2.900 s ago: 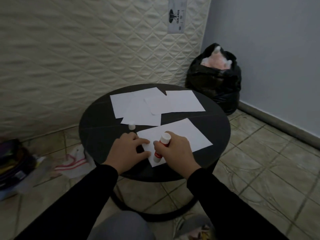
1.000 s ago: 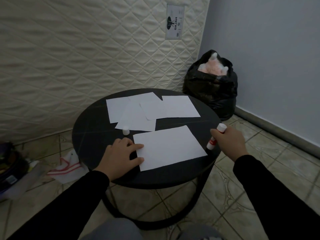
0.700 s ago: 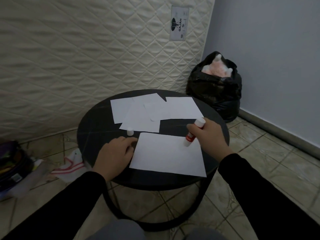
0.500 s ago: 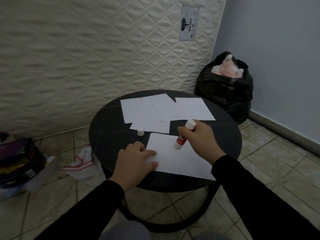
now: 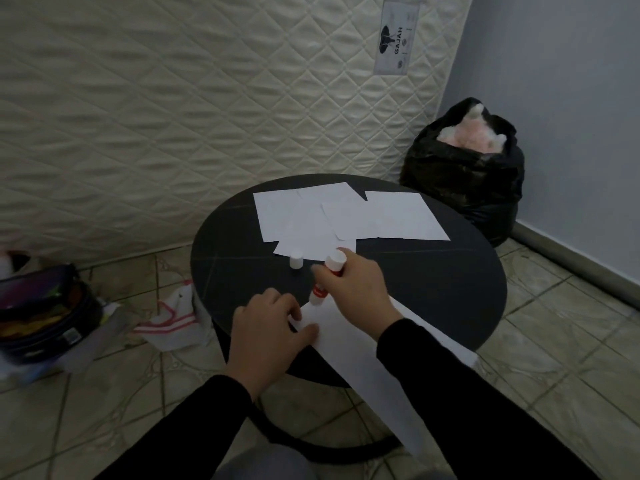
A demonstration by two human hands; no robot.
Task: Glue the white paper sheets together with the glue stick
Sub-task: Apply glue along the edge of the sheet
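Note:
A white paper sheet [image 5: 349,344] lies at the near edge of the round black table [image 5: 433,275] and hangs over that edge. My left hand [image 5: 266,337] presses flat on the sheet's left corner. My right hand [image 5: 356,289] grips a red and white glue stick [image 5: 323,284], tip down on the sheet's far left corner. The stick's white cap [image 5: 296,258] stands on the table just beyond. Several more white sheets [image 5: 346,218] overlap at the far side of the table.
A quilted cream mattress [image 5: 207,98] leans against the wall behind the table. A stuffed black rubbish bag [image 5: 464,174] sits at the right. On the tiled floor at the left are a dark bag [image 5: 38,313] and a white plastic bag [image 5: 173,317].
My right hand has carried the glue stick from the sheet's right side across to its far left corner. The sheet has slid and turned toward the near edge. The view has shifted.

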